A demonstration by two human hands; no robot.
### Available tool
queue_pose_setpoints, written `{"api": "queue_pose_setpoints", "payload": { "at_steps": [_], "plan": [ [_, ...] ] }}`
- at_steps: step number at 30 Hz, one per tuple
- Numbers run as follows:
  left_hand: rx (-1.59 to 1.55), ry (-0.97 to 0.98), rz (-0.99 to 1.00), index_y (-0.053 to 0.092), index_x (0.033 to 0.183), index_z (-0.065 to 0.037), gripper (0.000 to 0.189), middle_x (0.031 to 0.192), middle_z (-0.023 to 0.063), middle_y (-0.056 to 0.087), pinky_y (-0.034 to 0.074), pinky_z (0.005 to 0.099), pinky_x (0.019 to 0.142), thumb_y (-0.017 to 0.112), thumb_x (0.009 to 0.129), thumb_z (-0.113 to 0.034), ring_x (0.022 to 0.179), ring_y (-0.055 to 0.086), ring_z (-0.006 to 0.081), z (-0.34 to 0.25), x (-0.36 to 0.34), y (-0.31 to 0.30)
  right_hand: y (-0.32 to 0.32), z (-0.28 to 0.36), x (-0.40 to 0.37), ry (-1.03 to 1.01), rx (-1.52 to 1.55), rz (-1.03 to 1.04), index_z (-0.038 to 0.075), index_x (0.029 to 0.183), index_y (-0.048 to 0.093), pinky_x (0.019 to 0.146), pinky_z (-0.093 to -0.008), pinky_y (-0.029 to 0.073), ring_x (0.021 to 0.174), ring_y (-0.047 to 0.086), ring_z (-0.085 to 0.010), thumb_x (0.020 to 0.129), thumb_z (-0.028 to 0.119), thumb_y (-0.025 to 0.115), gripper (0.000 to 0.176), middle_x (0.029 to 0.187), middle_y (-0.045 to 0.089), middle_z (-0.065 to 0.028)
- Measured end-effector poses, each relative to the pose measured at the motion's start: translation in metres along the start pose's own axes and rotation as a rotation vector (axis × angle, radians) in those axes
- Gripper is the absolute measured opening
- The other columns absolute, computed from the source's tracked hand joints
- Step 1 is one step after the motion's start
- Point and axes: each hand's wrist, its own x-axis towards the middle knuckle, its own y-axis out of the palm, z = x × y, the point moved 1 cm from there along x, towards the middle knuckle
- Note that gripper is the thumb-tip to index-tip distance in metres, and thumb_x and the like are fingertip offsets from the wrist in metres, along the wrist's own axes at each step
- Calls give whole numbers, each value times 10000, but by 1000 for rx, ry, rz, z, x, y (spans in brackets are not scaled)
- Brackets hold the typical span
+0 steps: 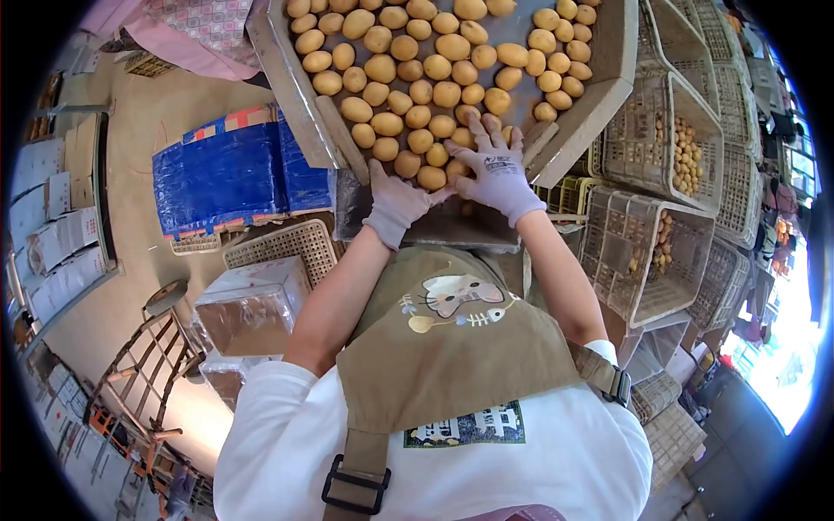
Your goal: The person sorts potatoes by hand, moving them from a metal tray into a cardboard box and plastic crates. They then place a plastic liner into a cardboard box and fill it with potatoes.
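Note:
Many small yellow-brown potatoes (380, 68) lie on a grey sorting table (521, 17) with raised wooden sides, which narrows towards me. My left hand (398, 201), in a pale glove, is at the table's near opening. Its thumb and fingers are apart around the nearest potatoes, without a grip on any. My right hand (497, 169), in a similar glove with dark print, lies over the potatoes at the right of the opening, fingers spread. Both hands touch the potatoes at the near edge. Below the opening, a dark chute or bin (460, 227) is partly hidden by my hands and apron.
Stacked plastic crates (647, 130) stand close on my right, some with potatoes inside. To the left are a blue-wrapped box (221, 178), a plastic basket (291, 243) and a carton in clear film (248, 304). Another person's pink clothing (204, 39) shows at upper left.

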Motion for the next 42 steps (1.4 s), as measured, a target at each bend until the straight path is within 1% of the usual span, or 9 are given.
{"api": "queue_pose_setpoints", "payload": {
  "at_steps": [3, 11, 16, 21, 24, 28, 33, 38, 42],
  "plan": [
    [37, 5, 47, 267, 1571, -162, 927, 1634, 120, 232, 260, 730, 1117, 297, 896, -796, 1493, 246, 389, -1, 1, -2, -11, -15, 18, 148, 420, -227, 247, 1180, 704, 931, -502, 483, 1087, 635, -330, 849, 311, 683, 338, 1324, 576, -63],
    [-102, -33, 62, 251, 1576, -176, 995, 1637, 105, 202, 243, 714, 1123, 369, 844, -840, 1492, 226, 380, 4, 9, -10, -16, -66, 76, 496, 227, -76, 217, 1230, 684, 955, -457, 499, 1097, 620, -404, 913, 417, 537, 403, 1227, 604, -250],
    [-90, -22, 51, 236, 1584, -177, 991, 1642, 99, 199, 230, 706, 1131, 362, 854, -837, 1501, 213, 387, -1, 4, -7, -68, -8, -24, 119, 348, -664, 120, 1205, 681, 849, -424, 521, 941, 632, -343, 834, 55, 702, 378, 1108, 622, -178],
    [-88, -28, 72, 257, 1580, -183, 971, 1638, 87, 229, 200, 706, 1153, 309, 858, -831, 1512, 196, 380, 2, 12, -8, 2, -46, -197, 349, 193, -606, 2, 1293, 582, 832, -350, 537, 963, 649, -255, 858, 5, 659, 442, 1178, 619, -142],
    [-13, -1, 89, 262, 1576, -211, 981, 1627, 73, 256, 162, 723, 1153, 328, 825, -839, 1504, 213, 369, 24, 19, -5, -6, 5, -184, 1018, 1923, -324, 143, 1482, 407, 892, -380, 561, 1024, 662, -239, 1034, 352, 533, 510, 1319, 565, -144],
    [-163, -66, -89, 274, 1570, -224, 913, 1638, 81, 238, 130, 752, 1145, 340, 839, -767, 1504, 210, 380, 44, 21, 7, 24, 62, -112, 633, 2117, 262, 79, 1390, 510, 760, -237, 522, 942, 655, -111, 1029, 246, 561, 402, 1185, 649, -40],
    [-92, -14, -9, 315, 1549, -204, 796, 1641, 88, 235, 202, 766, 1122, 343, 902, -666, 1508, 205, 386, 8, 8, 7, 11, 41, -121, 686, 1739, 186, 31, 1341, 565, 811, -252, 520, 920, 643, -104, 1016, 208, 567, 369, 1122, 662, -42],
    [4, -24, -136, 252, 1569, -173, 838, 1637, 113, 204, 206, 735, 1134, 281, 923, -706, 1503, 193, 403, -5, 2, 24, 25, 9, -159, 472, 557, 84, 59, 1280, 622, 922, -427, 482, 1054, 615, -351, 895, 303, 615, 456, 1153, 648, -169],
    [32, 5, -269, 264, 1564, -149, 816, 1630, 130, 231, 203, 736, 1137, 242, 946, -682, 1498, 205, 421, -2, 3, 35, 55, 10, -168, 360, 482, 146, 69, 1246, 624, 989, -480, 421, 1136, 579, -359, 906, 317, 572, 424, 1200, 633, -166]
  ]
}}
